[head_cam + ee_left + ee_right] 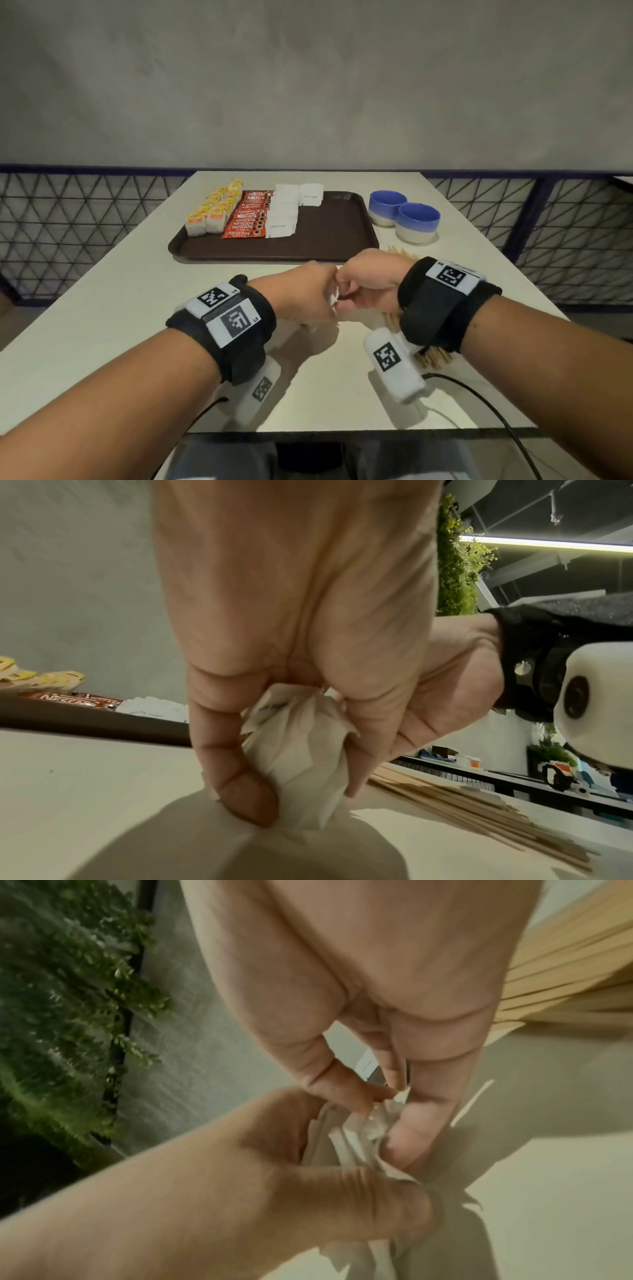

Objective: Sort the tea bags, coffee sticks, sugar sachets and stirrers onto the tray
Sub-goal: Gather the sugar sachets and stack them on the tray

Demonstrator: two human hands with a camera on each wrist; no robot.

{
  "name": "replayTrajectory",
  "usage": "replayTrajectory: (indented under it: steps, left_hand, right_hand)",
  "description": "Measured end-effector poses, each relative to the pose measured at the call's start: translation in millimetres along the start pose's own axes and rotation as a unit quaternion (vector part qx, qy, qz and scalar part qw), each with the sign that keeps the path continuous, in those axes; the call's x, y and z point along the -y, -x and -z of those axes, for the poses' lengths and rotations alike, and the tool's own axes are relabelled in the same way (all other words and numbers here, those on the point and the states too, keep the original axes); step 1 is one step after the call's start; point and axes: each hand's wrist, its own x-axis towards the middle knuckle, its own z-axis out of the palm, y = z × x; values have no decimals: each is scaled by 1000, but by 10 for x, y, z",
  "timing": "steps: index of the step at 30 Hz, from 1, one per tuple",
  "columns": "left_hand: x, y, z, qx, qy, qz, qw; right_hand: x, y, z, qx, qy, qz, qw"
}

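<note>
Left-wrist view: my left hand (291, 647) was curled round a bunch of white sugar sachets (301, 753), thumb and fingers pinching the bunch just above the pale surface (85, 777). My right hand (383, 993) met it from the other side, its fingertips (411, 1139) closed on the sachets' upper edges, so both hands held the same bundle near me, in front of the brown tray (322, 246).

On the tray, yellow-tagged tea bags (214, 209) stood at the left, red Nescafe coffee sticks (250, 216) beside them, and a column of white sugar sachets (284, 214) next, with a second short stack begun at the far edge; the right part lay bare. Wooden stirrers (479, 813) lay on the surface under and beside my right wrist, and two blue-and-white cups (404, 214) stood to the right of the tray.

I judged the step in hand to be squaring the bundle before laying it down. Done well, it called for tapping the lower edges level on the surface, holding lightly so the paper would not crumple further, then setting the sachets beside the existing sugar column, not over the coffee.
</note>
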Motion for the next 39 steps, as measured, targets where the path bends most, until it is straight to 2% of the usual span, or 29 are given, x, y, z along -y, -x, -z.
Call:
replayTrajectory:
  steps: [5,7,10,14,16,18,21,23,26,33,36,39]
  left_hand:
    - [23,90,28,-30,48,14,998]
    - [70,100,72,-61,73,29,995]
    - [171,125,169,-55,172,47,982]
    - [263,233,404,-28,338,59,939]
    - [325,264,526,-30,406,51,912]
    - [405,271,612,-52,479,37,875]
    - [546,257,694,-89,568,12,818]
    - [647,203,708,-104,595,-13,797]
    - [772,112,708,-140,624,-39,768]
    - [1003,-90,699,-182,633,-38,751]
    - [994,-81,698,-197,653,-14,731]
    - [998,-69,689,-208,658,-7,724]
  right_hand:
    - [62,47,11,23,-136,-23,990]
    - [89,54,2,33,-161,-21,986]
    - [118,89,-20,50,-162,-1,986]
    - [171,105,-39,16,-80,53,995]
    - [182,64,-58,-14,-86,79,993]
    - [150,-6,-101,-7,-162,81,983]
    - [146,-114,-244,72,-311,62,946]
    - [178,-206,-373,96,-358,76,926]
    - [255,-394,-569,91,-383,114,912]
    - [308,-794,-671,29,-360,185,914]
    - [297,-781,-624,40,-360,189,913]
    - [232,-756,-625,63,-321,173,929]
